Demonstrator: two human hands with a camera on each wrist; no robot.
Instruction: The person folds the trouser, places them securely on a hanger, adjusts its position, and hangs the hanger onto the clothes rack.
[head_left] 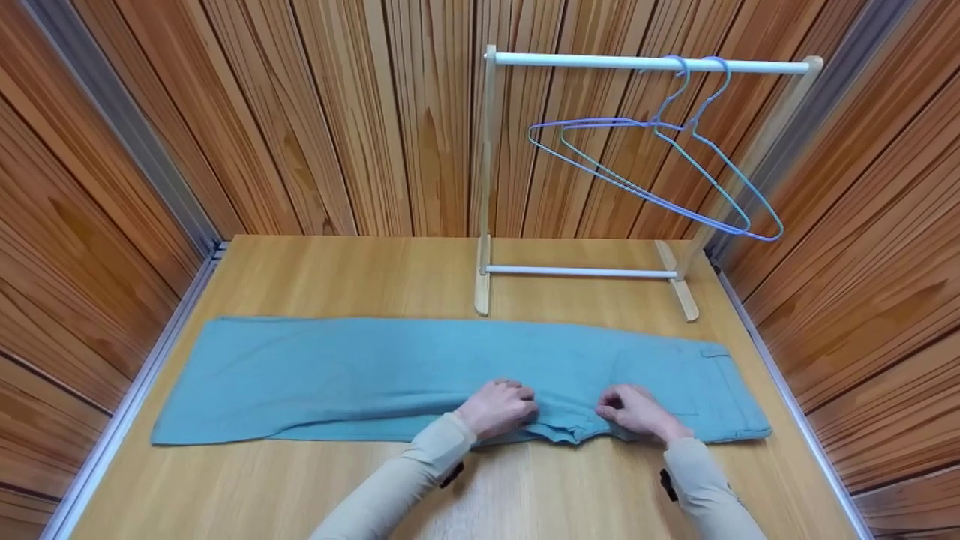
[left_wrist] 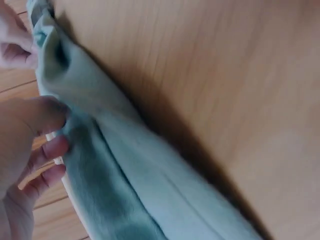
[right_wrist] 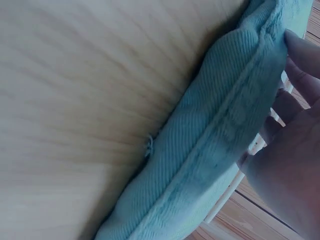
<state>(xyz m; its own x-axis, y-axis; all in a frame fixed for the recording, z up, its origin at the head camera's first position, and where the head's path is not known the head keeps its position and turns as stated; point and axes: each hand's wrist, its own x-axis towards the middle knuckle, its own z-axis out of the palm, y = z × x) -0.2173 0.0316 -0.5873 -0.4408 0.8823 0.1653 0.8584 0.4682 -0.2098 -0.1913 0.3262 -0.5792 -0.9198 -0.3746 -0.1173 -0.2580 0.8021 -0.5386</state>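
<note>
Folded trousers pinched along their near side

Head view: I found the trousers laid lengthwise on the table, hems toward its left edge and waistband near its right, presumably because that direction took their full length. My left hand and right hand each held a narrow pinch of cloth on the side nearest me. Fabric was bunched between them and mostly flat elsewhere, which in my judgement explained the choice of spot. A rack bearing hangers stood toward the far right corner, likely to leave room for the garment.

Left wrist view: my left thumb and fingertips met at the folded cloth.

Right wrist view: my right thumb touched the cloth near a seam, fingers partly hidden behind; a loose thread stuck out at the opposite border.
</note>
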